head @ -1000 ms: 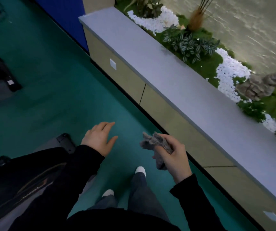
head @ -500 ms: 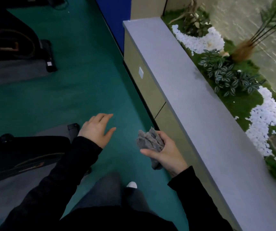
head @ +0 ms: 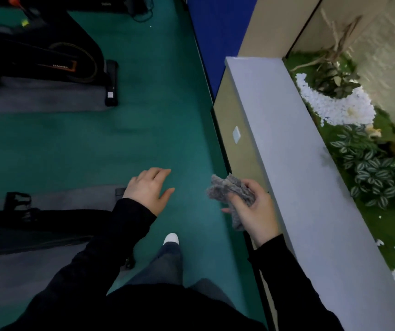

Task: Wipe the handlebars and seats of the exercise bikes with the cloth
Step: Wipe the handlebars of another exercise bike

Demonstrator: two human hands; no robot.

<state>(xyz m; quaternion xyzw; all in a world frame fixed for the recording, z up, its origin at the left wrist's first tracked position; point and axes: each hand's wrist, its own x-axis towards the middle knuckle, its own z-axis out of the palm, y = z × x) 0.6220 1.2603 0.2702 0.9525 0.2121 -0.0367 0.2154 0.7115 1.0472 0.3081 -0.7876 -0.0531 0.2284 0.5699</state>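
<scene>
Right hand [head: 251, 209] fingers grip bunched cloth [head: 230, 191]; left hand [head: 148, 189] fingers relaxed, empty. Exercise bike [head: 36, 58] well ahead of fingers, no wiping contact; progress unclear.

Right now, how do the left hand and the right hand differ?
The left hand holds nothing; the right hand grips the grey cloth. The left hand is spread, back up; the right hand is curled. The left hand is near the black bike, the right hand beside the grey ledge. Both wear black sleeves.
</scene>
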